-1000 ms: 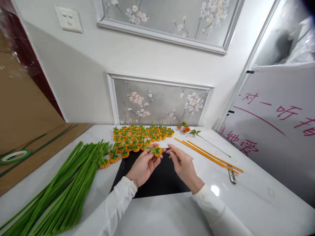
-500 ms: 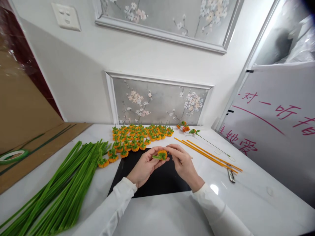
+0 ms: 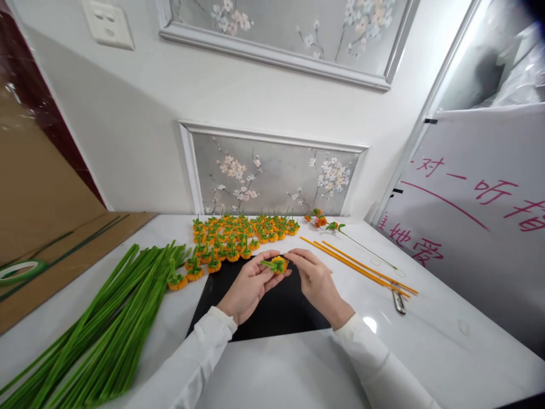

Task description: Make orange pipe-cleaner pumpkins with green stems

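Observation:
An orange pipe-cleaner flower [image 3: 279, 264] with a green base and short green stem lies between my hands, its stem pointing left. My left hand [image 3: 249, 284] is closed around it, the thumb against the stem side and fingers beneath. My right hand [image 3: 317, 284] touches the flower's right edge with thumb and index finger pinched there; the exact contact is partly hidden. Both hands hover over a black mat [image 3: 276, 315]. Just behind, many similar orange flowers [image 3: 232, 250] stand upside down in rows with green stems upward.
A bundle of green pipe cleaners [image 3: 114, 324] lies at left. Orange pipe cleaners [image 3: 353, 264] and a utility knife [image 3: 398, 300] lie at right. Behind them is a flower spray [image 3: 336, 227] on a wire stem. Green tape [image 3: 21, 271] rests on cardboard [image 3: 85, 250] at far left.
The flower has turned slightly in my fingers, so its stem points a little further up and left. My hands stay in almost the same place.

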`<state>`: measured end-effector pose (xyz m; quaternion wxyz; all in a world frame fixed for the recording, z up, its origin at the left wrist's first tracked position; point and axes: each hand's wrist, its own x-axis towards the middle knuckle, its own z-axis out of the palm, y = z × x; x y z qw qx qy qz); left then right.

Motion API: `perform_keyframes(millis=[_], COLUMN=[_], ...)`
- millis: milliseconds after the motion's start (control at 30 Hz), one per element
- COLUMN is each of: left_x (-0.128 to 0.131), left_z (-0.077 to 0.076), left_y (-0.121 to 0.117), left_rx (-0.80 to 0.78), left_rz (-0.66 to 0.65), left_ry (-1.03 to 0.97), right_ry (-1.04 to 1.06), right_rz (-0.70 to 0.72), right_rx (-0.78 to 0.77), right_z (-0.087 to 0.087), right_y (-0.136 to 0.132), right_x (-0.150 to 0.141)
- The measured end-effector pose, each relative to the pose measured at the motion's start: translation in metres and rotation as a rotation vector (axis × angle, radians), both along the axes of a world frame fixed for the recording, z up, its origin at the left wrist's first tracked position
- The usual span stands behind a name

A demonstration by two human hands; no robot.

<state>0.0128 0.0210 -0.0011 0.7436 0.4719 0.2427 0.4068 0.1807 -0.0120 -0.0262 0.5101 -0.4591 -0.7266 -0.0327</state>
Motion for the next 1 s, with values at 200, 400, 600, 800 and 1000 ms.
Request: perform_keyframes(millis=[200,400,600,800,1000], left_x=[-0.003,-0.001,0.000,-0.001,-0.002], left_z=[-0.004,-0.004,-0.009,-0.009,-0.006], left_y=[0.006,0.003,0.004,-0.004,0.003], left_rx=[0.012,0.188,0.601,0.956,0.739], left_rz=[0.033,-0.006,0.227,0.349,0.263], left_ry=[0.040,0.120,0.371,0.457,0.360], right_ry=[0.430,0.505,0.727,0.775,0.881], right_rz=[0.111,0.217,0.303,0.495,0.488], right_rx=[-0.241,-0.354,-0.616,-0.976,-0.871], right_z=[-0.002,0.007,0.013,0.008,0.008], right_y=[0.003,-0.005,-0.011,-0.015,-0.011], right_x=[0.006,-0.001,-0.010,-0.020,-0.015])
